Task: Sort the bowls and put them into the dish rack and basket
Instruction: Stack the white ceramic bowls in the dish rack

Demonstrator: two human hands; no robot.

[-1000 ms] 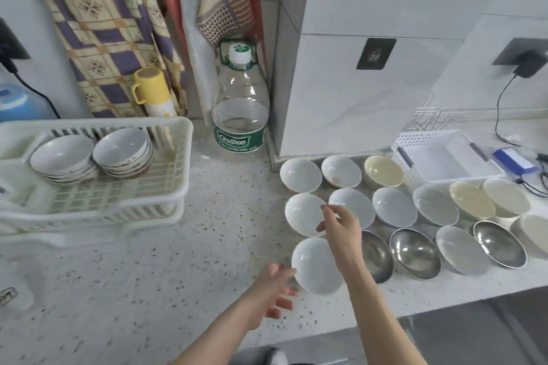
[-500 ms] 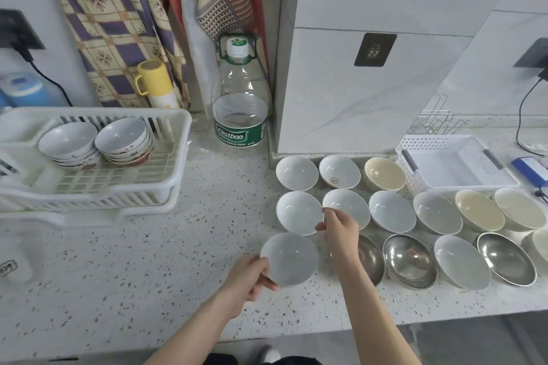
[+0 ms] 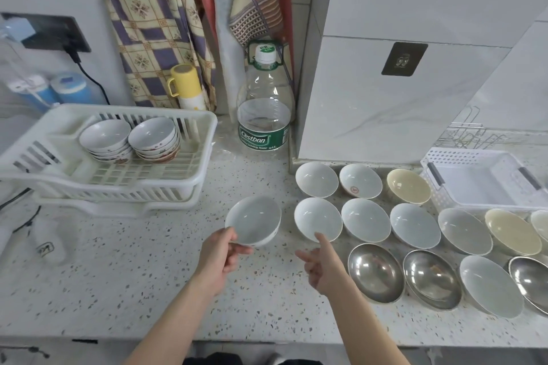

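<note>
- The small white ceramic bowl with a dark rim line (image 3: 253,221) is lifted off the counter and tilted; the left hand (image 3: 221,258) grips its near edge, thumb on the rim and fingers curled beneath, so the underside is hidden.
- The right hand (image 3: 321,265) holds nothing: its forefinger is stretched out with the tip just at the near rim of a plain white ceramic bowl (image 3: 318,219) standing on the counter, and I cannot tell whether it touches; the other fingers are loosely bent.
- At the right edge the picture cuts off a cream bowl in the middle row and a shiny steel bowl (image 3: 530,283) in the front row.
- The white perforated plastic basket with grey handles (image 3: 462,157) is cut off at the right too; behind it a wire rack is too faint to make out.
- The white slatted plastic dish rack (image 3: 189,187) stands at the left and holds two stacks of small white patterned bowls (image 3: 130,139); how many are in each stack is hard to count.
- Blue and white items at the far left are blurred.
- The surface is a pale speckled stone counter (image 3: 124,281), carrying three rows of white, cream and steel bowls on the right.
- Behind stand a large clear plastic water bottle with a green label (image 3: 264,115) and a yellow-lidded flask (image 3: 185,86).
- Patterned cloths hang against the grey tiled wall, which has a dark socket with a black plug.
</note>
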